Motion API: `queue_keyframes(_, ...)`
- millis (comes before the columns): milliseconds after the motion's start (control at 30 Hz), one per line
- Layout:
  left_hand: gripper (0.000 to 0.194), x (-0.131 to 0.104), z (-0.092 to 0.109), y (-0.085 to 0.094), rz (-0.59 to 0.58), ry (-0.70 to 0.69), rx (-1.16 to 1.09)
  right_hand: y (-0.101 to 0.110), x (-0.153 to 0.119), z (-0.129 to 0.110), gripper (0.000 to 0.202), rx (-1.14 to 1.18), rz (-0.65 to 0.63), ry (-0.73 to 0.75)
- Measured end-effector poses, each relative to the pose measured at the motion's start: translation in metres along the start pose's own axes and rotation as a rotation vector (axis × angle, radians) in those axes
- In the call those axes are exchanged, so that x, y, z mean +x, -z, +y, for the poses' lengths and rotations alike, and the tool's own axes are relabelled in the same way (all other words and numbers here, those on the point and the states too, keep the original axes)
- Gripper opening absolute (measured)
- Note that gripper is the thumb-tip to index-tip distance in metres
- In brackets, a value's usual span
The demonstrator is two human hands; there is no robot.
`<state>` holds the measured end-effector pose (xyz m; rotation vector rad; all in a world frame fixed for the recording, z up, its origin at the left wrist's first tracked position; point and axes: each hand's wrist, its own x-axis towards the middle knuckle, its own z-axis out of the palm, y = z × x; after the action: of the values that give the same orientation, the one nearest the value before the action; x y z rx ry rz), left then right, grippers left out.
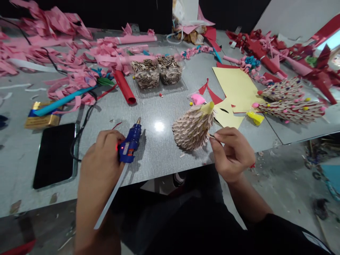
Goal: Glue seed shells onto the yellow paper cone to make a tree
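Observation:
My left hand (99,163) is wrapped around the grip of a blue hot glue gun (130,143), its nozzle pointing away from me. A red light glows on the gun, and a long pale glue stick (111,198) sticks out of its back. Between thumb and forefinger, my right hand (232,152) pinches a small thin brown seed shell (211,136) at the right side of a cone (192,129). Overlapping pale seed shells cover the cone, which leans with its bare yellowish tip to the upper right. Whether the pinched shell touches the cone I cannot tell.
A clear plastic tray (183,86) holds loose shells. Two decorated shell cones (294,109) lie right, near yellow paper (236,86) and a yellow packet (255,118). At left are a phone (55,156), a gold box (39,122) and a black cord (83,129). Pink paper scraps (55,21) lie behind.

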<state>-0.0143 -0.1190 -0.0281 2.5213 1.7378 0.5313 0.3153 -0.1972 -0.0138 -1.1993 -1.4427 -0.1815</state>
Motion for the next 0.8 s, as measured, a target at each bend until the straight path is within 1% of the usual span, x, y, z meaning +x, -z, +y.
queue_keyframes(67, 0.014, 0.0, -0.001, 0.0, -0.005, 0.001, -0.01, 0.001, 0.001, -0.004, 0.016, 0.089, 0.004, -0.097)
queue_keyframes(200, 0.022, 0.001, -0.003, 0.001, -0.002, 0.002, -0.036, 0.005, -0.001, -0.007, 0.019, 0.337, 0.008, -0.307)
queue_keyframes(300, 0.028, 0.001, -0.003, 0.001, -0.002, 0.009, -0.058, 0.011, -0.003, -0.006, 0.02, 0.433, 0.011, -0.379)
queue_keyframes(400, 0.027, 0.001, -0.002, 0.0, 0.008, 0.027, -0.076, 0.018, -0.003, -0.005, 0.019, 0.363, -0.032, -0.376)
queue_keyframes(500, 0.026, 0.002, -0.002, -0.001, 0.032, 0.036, -0.105, 0.025, -0.001, -0.007, 0.022, 0.239, -0.091, -0.323)
queue_keyframes(600, 0.028, 0.002, -0.002, -0.001, 0.042, 0.052, -0.136, 0.029, 0.001, -0.01, 0.025, 0.165, -0.081, -0.267)
queue_keyframes(700, 0.027, 0.002, -0.001, 0.001, 0.029, 0.08, -0.143, 0.03, 0.002, -0.012, 0.025, 0.12, -0.071, -0.257)
queue_keyframes(800, 0.025, 0.002, 0.001, 0.002, 0.013, 0.116, -0.139, 0.03, 0.001, -0.008, 0.023, 0.068, -0.086, -0.214)
